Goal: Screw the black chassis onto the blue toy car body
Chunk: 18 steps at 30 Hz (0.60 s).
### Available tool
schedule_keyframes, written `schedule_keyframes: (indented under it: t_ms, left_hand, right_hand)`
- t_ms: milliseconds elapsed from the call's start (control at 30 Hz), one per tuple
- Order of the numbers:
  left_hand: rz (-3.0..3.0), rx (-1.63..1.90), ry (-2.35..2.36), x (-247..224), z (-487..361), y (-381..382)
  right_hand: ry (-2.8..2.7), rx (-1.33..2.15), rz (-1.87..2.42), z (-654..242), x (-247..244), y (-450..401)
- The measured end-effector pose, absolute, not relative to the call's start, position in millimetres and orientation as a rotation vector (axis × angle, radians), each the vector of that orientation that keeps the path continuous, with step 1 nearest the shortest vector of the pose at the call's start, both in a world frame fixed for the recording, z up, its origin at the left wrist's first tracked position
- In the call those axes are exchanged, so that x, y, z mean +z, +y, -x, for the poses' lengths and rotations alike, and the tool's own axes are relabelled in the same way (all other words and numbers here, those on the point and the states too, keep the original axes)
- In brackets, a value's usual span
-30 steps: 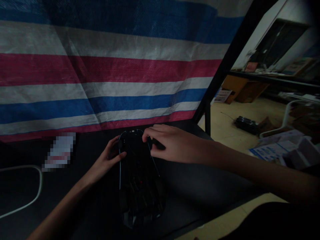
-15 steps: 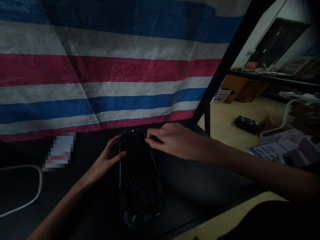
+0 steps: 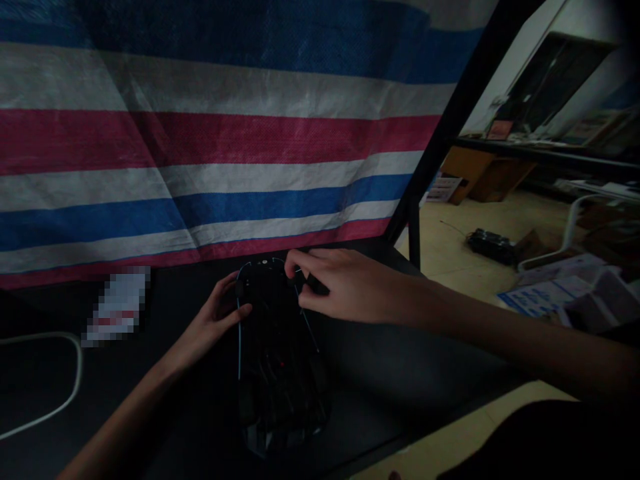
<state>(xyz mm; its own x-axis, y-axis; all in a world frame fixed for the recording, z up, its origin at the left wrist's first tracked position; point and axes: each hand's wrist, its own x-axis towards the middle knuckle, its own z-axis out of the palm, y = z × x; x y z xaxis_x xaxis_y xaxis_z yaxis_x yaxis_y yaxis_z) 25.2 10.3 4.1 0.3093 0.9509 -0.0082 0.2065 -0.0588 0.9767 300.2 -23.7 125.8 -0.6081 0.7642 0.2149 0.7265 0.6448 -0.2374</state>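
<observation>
A dark toy car point(image 3: 280, 360) lies wheels-up on the black table, its underside facing me and thin light-blue lines along its edges. My left hand point(image 3: 220, 313) holds its far left side, the thumb on the underside and the other fingers around the edge. At the far right corner, my right hand point(image 3: 335, 283) has its thumb and forefinger bent around the car's edge by a wheel. Shadow hides exactly what those fingertips touch. A small red spot shows on the underside.
A blurred-out pale packet point(image 3: 120, 303) lies left on the table point(image 3: 380, 360), near a white curved frame point(image 3: 80, 367). A striped sheet point(image 3: 225, 140) hangs behind, beside a black post point(image 3: 450, 127). Boxes point(image 3: 555, 287) and a black device point(image 3: 490, 245) lie on the floor.
My right thumb and forefinger have spread wider apart at the car's corner, and the hand has shifted slightly. My left hand keeps its hold, and the car stays in place.
</observation>
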Motion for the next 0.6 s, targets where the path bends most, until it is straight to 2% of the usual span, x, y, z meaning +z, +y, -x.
schedule_keyframes:
  t_ms: [233,600]
  left_hand:
    - [-1.490,0.867,1.092,5.3,-25.8,12.1]
    - [-1.515,0.876,1.096,6.4,-24.9,10.2]
  right_hand:
    - [-2.590,0.328,1.071,-305.5,125.7,-21.3]
    - [-2.601,0.250,1.139,-305.9,129.8,-26.5]
